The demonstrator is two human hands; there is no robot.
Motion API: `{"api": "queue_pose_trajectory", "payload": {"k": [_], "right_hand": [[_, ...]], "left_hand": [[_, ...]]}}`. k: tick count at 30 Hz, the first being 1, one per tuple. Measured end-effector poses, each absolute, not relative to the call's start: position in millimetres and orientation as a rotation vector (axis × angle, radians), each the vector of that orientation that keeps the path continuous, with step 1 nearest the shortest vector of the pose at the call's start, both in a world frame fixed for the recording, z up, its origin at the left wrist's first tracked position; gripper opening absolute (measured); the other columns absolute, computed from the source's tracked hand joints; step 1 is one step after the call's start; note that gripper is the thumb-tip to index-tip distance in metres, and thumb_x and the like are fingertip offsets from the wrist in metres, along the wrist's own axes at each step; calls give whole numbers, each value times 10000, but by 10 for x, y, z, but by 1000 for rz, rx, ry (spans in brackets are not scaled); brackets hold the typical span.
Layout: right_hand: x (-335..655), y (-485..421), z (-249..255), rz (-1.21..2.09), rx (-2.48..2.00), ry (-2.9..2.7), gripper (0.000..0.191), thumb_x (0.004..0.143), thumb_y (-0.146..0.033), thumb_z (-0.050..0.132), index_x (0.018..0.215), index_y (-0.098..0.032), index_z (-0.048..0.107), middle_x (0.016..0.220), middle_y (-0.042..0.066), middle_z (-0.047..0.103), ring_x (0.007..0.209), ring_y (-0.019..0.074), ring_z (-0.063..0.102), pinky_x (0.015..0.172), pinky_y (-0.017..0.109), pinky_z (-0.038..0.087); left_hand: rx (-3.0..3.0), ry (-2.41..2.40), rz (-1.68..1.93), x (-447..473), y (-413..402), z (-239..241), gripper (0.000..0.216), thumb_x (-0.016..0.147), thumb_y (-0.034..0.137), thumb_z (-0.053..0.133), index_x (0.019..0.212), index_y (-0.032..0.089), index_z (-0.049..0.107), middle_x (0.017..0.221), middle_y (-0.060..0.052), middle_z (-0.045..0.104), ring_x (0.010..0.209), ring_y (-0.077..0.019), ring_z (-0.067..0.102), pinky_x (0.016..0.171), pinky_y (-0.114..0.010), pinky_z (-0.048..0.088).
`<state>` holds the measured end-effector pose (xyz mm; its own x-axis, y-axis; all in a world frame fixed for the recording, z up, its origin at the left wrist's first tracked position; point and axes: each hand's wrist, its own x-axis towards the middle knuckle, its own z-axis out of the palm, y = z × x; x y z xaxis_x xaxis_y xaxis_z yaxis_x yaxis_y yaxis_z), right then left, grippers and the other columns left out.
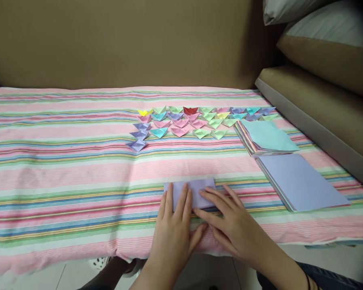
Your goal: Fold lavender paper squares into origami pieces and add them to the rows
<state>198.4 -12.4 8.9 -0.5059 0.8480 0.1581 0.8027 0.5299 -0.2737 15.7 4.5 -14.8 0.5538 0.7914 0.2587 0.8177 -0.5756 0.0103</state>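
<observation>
A folded purple sheet of paper (196, 185) lies flat on the striped cloth in front of me, wider than it is deep. My left hand (173, 223) rests flat on its left part, fingers stretched out and apart. On its right part and near edge lie the spread fingers of my right hand (230, 219). The two thumbs come close together just below the paper. Both hands press from above without gripping it, and they hide part of its near edge.
Several small folded paper boats (179, 131) in many colours stand in rows farther back. To the right lie a stack with a light blue top sheet (270, 137) and a stack with a purple top sheet (301, 181). Cushions (317, 117) border the striped cloth (63, 177) at right.
</observation>
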Motion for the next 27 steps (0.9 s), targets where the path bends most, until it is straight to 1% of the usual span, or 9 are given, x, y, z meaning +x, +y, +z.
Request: {"api": "queue_pose_trajectory", "payload": {"k": [5, 9, 12, 14, 17, 20, 22, 25, 27], "right_hand": [[2005, -133, 105, 254, -1397, -2498, 380, 849, -185, 472, 1206, -292, 545, 1368, 72, 461, 1277, 253, 385, 1067, 583, 196], [2055, -143, 125, 212, -1415, -2432, 320, 855, -180, 476, 1129, -292, 596, 1289, 36, 546, 1220, 244, 448, 1062, 583, 201], [2133, -148, 130, 142, -1419, -2383, 288, 836, -177, 507, 1067, -292, 635, 1203, 26, 610, 1157, 256, 495, 1043, 586, 232], [2195, -151, 134, 90, -1440, -2364, 271, 821, -169, 523, 1018, -295, 658, 1165, 15, 633, 1139, 263, 504, 1027, 584, 257], [2289, -156, 147, 47, -1483, -2336, 241, 806, -164, 534, 945, -294, 682, 1127, -1, 654, 1149, 272, 495, 1016, 581, 275], [2372, -155, 165, 91, -1490, -2304, 231, 806, -165, 530, 909, -295, 691, 1109, 2, 664, 1157, 278, 493, 1009, 587, 287], [2404, -147, 179, 170, -1478, -2259, 225, 815, -182, 530, 930, -293, 688, 1113, 15, 660, 1153, 273, 500, 999, 570, 323], [2360, -119, 207, 308, -1469, -2050, 268, 844, -226, 515, 1081, -264, 634, 1165, 53, 627, 1153, 251, 511, 969, 492, 411], [2245, -89, 225, 417, -1441, -1862, 311, 874, -238, 473, 1165, -249, 581, 1214, 62, 598, 1167, 229, 510, 969, 444, 436]], "left_hand": [[-2673, -1366, -344, 157, 48, -148, 650, 836, 480, 458, 1366, 113, 376, 1474, -92, 292, 1341, -387, 203, 1021, -499, 309], [-2674, -1360, -347, 155, 58, -155, 666, 842, 506, 435, 1373, 110, 365, 1469, -96, 304, 1336, -389, 212, 1023, -497, 302], [-2689, -1356, -337, 148, 57, -146, 665, 847, 509, 423, 1385, 126, 347, 1466, -98, 310, 1332, -395, 217, 1020, -503, 302], [-2703, -1339, -332, 141, 55, -131, 648, 847, 497, 436, 1400, 180, 321, 1468, -92, 306, 1331, -399, 217, 1011, -515, 306], [-2722, -1288, -341, 130, 56, -102, 629, 831, 469, 492, 1404, 325, 276, 1479, -67, 283, 1322, -412, 233, 982, -541, 322], [-2729, -1253, -343, 125, 62, -80, 636, 813, 454, 536, 1383, 425, 255, 1491, -44, 250, 1311, -419, 257, 965, -562, 327], [-2727, -1243, -335, 126, 68, -73, 639, 808, 455, 546, 1374, 450, 251, 1493, -37, 242, 1306, -416, 270, 966, -571, 323], [-2726, -1229, -327, 130, 73, -66, 635, 806, 470, 541, 1369, 465, 247, 1483, -50, 262, 1296, -425, 287, 957, -581, 323], [-2723, -1220, -324, 132, 74, -57, 625, 808, 465, 539, 1366, 463, 259, 1466, -68, 292, 1287, -436, 295, 945, -589, 326]]}}
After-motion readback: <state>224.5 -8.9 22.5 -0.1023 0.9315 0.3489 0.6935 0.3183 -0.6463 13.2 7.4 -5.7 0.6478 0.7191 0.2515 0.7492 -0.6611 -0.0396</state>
